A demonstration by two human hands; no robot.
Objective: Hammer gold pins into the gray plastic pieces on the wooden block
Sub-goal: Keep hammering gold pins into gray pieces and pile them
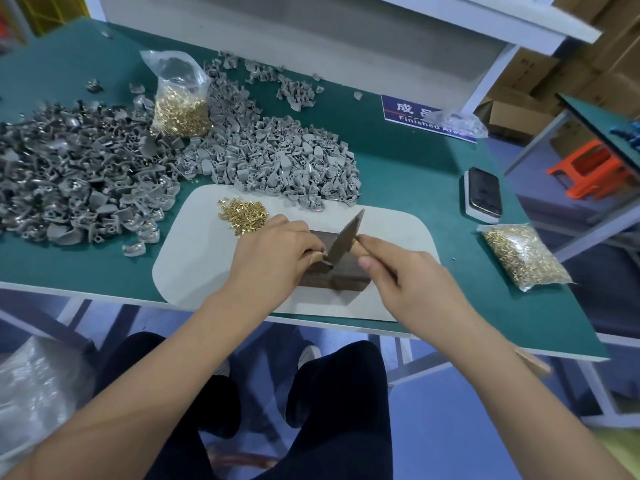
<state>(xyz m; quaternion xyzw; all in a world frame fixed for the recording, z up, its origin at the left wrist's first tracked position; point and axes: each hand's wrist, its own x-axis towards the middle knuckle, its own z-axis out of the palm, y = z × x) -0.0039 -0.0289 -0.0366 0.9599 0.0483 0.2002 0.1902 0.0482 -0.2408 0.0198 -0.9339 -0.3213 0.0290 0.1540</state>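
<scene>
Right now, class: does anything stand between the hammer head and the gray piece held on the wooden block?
Nothing visible does. The right hand grips the hammer, whose head hangs just above the gray piece on the wooden block. The left hand pinches that piece from its left side, so the fingertips lie very near the strike.

At frame centre a mat [207,271] lies on the bench [398,161], with the wooden block [339,280] on it and loose pins [244,216] toward its upper left. Piles of plastic pieces [270,157] spread behind and left. A phone [484,192] lies right, a pin bag [524,256] below it.
</scene>
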